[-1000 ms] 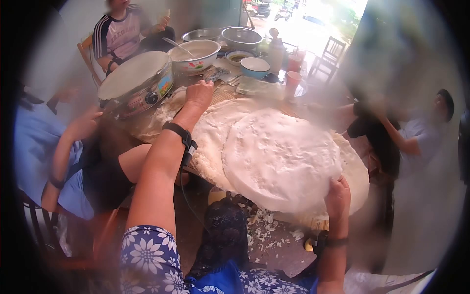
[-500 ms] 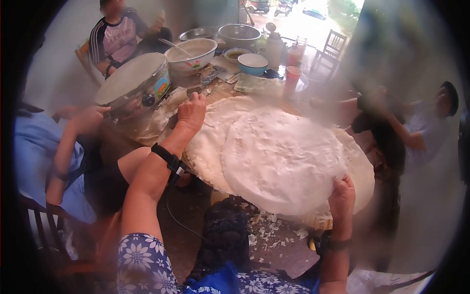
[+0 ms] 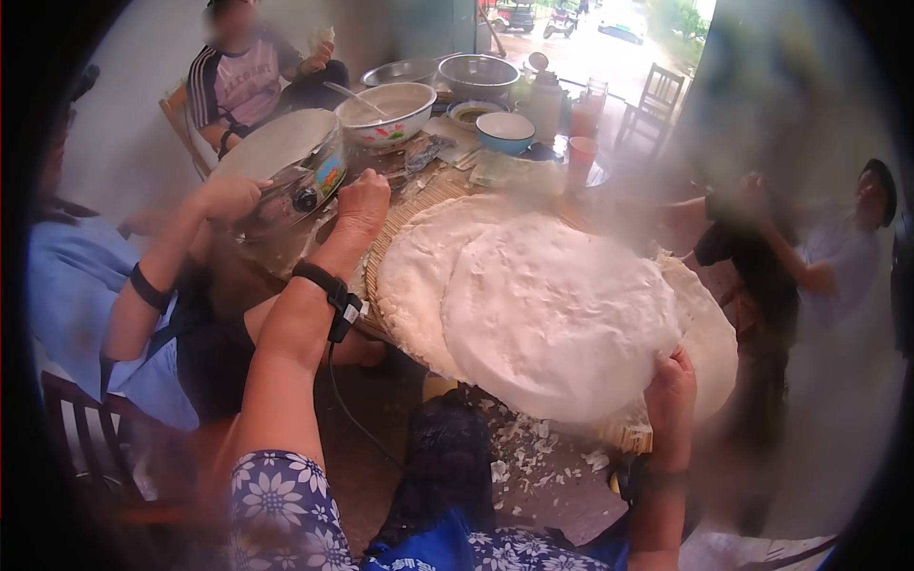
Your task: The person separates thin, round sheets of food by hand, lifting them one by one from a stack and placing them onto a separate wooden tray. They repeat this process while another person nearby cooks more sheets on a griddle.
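A thin, pale round flatbread (image 3: 557,314) lies on top of other flatbread sheets (image 3: 409,276) stacked on a round slatted straw mat (image 3: 386,243). My right hand (image 3: 671,381) pinches the top flatbread at its near right edge. My left hand (image 3: 363,202) is closed in a fist beyond the mat's left side, between the stack and the round griddle (image 3: 271,147). What it holds, if anything, is hidden. White batter or dough covers the griddle's top.
A person in blue (image 3: 100,305) sits at left, one hand (image 3: 233,197) by the griddle. Behind stand a flowered bowl (image 3: 386,119) with a spoon, a blue bowl (image 3: 505,133) and a red cup (image 3: 581,152). Flakes (image 3: 543,457) litter the floor. Another person (image 3: 824,247) is at right.
My left hand has moved a little left, away from the stack. The blue-clad person's hand has come forward along the griddle's near side. My right hand keeps its pinch.
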{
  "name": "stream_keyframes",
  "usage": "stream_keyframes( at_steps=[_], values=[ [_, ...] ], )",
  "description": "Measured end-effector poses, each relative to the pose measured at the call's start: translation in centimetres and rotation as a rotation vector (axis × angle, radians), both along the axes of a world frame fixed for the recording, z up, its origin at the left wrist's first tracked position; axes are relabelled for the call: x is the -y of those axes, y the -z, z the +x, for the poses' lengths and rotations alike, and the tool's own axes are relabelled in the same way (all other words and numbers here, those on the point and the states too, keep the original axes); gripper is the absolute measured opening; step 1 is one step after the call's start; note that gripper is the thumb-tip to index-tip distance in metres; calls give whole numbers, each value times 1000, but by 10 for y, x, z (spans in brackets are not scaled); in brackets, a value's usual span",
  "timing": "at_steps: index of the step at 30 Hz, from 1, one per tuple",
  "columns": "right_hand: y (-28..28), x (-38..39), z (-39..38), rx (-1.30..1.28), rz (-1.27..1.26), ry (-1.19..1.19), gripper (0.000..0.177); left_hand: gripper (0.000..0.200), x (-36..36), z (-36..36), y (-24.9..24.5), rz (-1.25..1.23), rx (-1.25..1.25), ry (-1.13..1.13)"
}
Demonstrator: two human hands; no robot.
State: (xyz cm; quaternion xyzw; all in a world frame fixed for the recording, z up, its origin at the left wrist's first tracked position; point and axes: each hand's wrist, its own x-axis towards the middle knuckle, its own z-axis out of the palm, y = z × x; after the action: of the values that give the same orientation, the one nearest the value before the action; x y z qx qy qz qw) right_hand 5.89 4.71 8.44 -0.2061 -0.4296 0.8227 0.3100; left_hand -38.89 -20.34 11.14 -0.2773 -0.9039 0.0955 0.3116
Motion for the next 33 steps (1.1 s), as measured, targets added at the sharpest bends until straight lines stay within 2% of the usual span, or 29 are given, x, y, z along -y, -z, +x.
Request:
stream_keyframes(
  at_steps=[2,4,11,14,17,18,21,24,28,29,30,32,33],
  values=[
    [-7,4,-1,-2,-11,14,15,8,4,-20,31,-33,-54,-18],
    [-10,6,-2,-1,-2,34,16,11,2,-25,44,61,-41,-18],
    [-1,4,-7,-12,11,43,15,32,12,-22,55,269,171,130],
    [3,2,-4,8,53,-5,27,15,13,-11,60,438,198,127],
    [-1,4,-3,48,76,-10,27,18,13,18,52,555,447,138],
    [-2,5,-2,33,69,-14,26,17,15,30,49,735,579,177],
    [-4,6,-2,-4,49,-16,22,20,30,57,51,1596,1389,304],
    [-6,9,-3,-22,40,0,15,23,41,97,35,1793,1500,399],
    [-8,12,0,-15,39,3,15,15,56,120,33,1863,1576,461],
    [-8,13,-2,-23,37,-15,16,13,58,126,35,1925,1531,429],
    [-7,11,-1,10,167,-34,18,10,64,124,42,1866,1560,505],
    [-13,18,-1,-41,144,-28,22,11,71,146,32,1834,1454,391],
    [-16,21,-2,-71,28,-34,23,14,77,148,41,1803,1425,414]
  ],
)
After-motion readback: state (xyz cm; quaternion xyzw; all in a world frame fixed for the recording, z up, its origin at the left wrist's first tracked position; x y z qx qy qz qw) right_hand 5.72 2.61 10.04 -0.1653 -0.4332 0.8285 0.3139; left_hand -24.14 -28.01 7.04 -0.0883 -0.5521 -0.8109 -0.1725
